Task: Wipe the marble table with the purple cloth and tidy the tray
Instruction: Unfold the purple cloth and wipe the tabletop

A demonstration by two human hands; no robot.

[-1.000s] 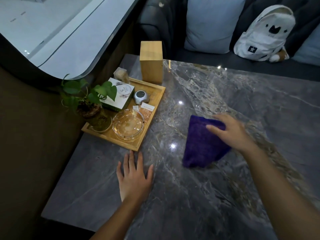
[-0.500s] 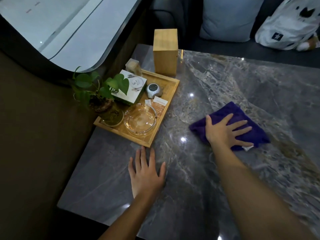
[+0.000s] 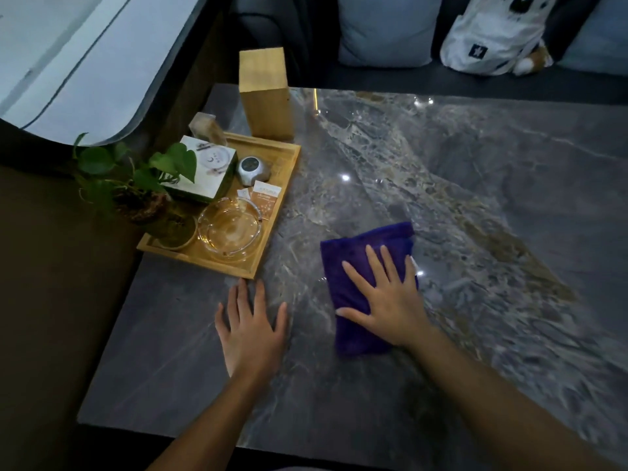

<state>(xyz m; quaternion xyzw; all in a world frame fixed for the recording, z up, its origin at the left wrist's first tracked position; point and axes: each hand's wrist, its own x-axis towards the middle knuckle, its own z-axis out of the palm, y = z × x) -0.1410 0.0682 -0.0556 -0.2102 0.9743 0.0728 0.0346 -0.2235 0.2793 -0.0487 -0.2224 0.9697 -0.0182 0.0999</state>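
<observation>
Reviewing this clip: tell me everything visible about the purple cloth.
The purple cloth is deep violet, with a soft, fuzzy, microfibre-like look, and appears folded into a rough rectangle. It lies flat on the marble table, right of the wooden tray and apart from it. The right hand presses on it with the palm down and fingers spread, covering its right half. A small white bit, maybe a label, peeks out at its right edge. The left hand rests on bare marble and does not touch it.

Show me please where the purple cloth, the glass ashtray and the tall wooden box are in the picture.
purple cloth (image 3: 360, 253): head view, upper part, beyond the fingertips.
glass ashtray (image 3: 229, 229): head view, middle of the bowl, inside the tray.
tall wooden box (image 3: 268, 107): head view, front face, behind the tray.
</observation>
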